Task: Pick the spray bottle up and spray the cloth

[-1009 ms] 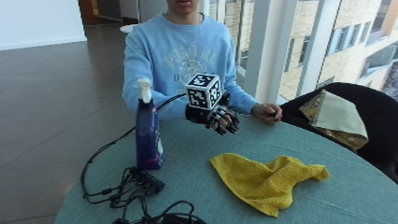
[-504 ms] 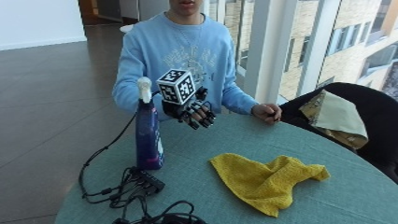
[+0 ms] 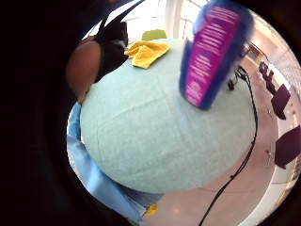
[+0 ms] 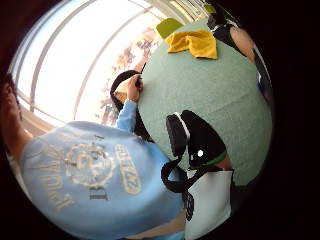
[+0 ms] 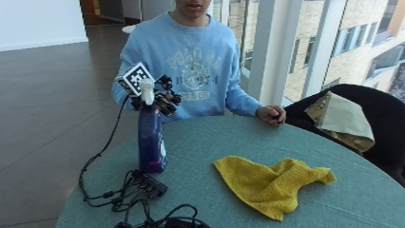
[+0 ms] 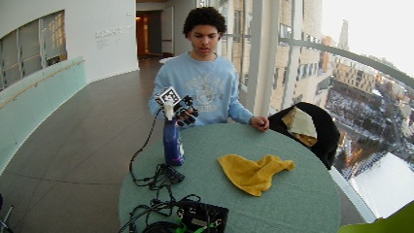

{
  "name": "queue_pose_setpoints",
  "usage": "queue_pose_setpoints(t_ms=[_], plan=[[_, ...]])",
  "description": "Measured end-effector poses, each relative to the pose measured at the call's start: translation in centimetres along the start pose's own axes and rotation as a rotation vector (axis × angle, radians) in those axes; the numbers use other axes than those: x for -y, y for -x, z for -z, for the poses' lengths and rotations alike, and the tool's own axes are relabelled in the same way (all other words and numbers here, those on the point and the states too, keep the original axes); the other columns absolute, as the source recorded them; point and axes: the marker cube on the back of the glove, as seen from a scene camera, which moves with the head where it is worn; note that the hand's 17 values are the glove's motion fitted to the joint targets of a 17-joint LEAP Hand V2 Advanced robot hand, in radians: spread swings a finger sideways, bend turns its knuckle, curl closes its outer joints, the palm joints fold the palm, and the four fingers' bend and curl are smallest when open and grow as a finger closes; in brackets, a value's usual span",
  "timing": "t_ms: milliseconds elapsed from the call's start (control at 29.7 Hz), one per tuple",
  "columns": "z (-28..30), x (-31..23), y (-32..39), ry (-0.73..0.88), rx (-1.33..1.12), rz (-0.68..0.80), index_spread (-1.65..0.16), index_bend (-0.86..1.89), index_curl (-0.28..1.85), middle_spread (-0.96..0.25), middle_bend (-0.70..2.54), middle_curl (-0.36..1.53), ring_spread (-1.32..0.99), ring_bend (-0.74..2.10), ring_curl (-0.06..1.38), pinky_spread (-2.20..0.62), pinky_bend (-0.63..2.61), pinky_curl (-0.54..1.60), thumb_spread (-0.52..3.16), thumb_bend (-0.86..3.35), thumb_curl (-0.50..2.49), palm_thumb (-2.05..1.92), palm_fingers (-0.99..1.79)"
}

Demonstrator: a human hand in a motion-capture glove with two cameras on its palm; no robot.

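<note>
A blue spray bottle (image 5: 152, 142) with a white nozzle stands upright on the left of the round teal table (image 5: 221, 142). My gloved right hand (image 5: 166, 99) hovers right behind the nozzle, fingers spread, gripping nothing. In the little finger side palm view the bottle (image 3: 211, 52) looms close to the palm. A crumpled yellow cloth (image 5: 272, 183) lies on the table to the right of the bottle, also seen as the cloth (image 4: 195, 42) and the cloth (image 3: 146, 52). The wide view shows the bottle (image 6: 173, 145), my hand (image 6: 184, 112) and the cloth (image 6: 252, 172).
Black cables and a power strip (image 5: 142, 187) lie at the bottle's foot. A black box (image 6: 202, 216) sits at the table's front edge. The person's bare hand (image 5: 272, 114) rests on the far rim. A black chair (image 5: 373, 118) holding beige fabric stands at the right.
My gloved hand has travelled left from above the far table edge to the top of the spray bottle. The bottle and cloth have stayed put.
</note>
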Motion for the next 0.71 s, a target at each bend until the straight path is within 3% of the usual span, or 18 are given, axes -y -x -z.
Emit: queue_pose_setpoints(t_ms=[235, 403, 538, 706], plan=[[1.6, -5.5, -3.1, -0.104, 0.164, -0.159, -0.33, 0.13, 0.33, -0.07, 0.24, 0.38, -0.01, 0.25, 0.29, 0.21, 0.19, 0.29, 1.16, -0.01, 0.32, 0.69, 0.69], [2.1, -4.1, -4.6, -0.319, 0.437, -0.263, -0.34, 0.12, 0.32, -0.05, 0.12, 0.35, -0.01, 0.29, 0.31, 0.22, 0.27, 0.33, 1.15, -0.02, 0.32, 0.68, 0.6], [2.9, -4.5, -5.8, -0.348, 0.591, -0.251, -0.35, 0.13, 0.31, -0.04, 0.14, 0.33, 0.0, 0.29, 0.31, 0.23, 0.32, 0.34, 1.14, -0.03, 0.31, 0.67, 0.55], [3.9, -3.4, -6.8, -0.456, 0.74, -0.341, -0.35, 0.14, 0.3, -0.03, 0.17, 0.33, 0.01, 0.28, 0.31, 0.24, 0.35, 0.35, 1.13, -0.02, 0.31, 0.66, 0.53]])
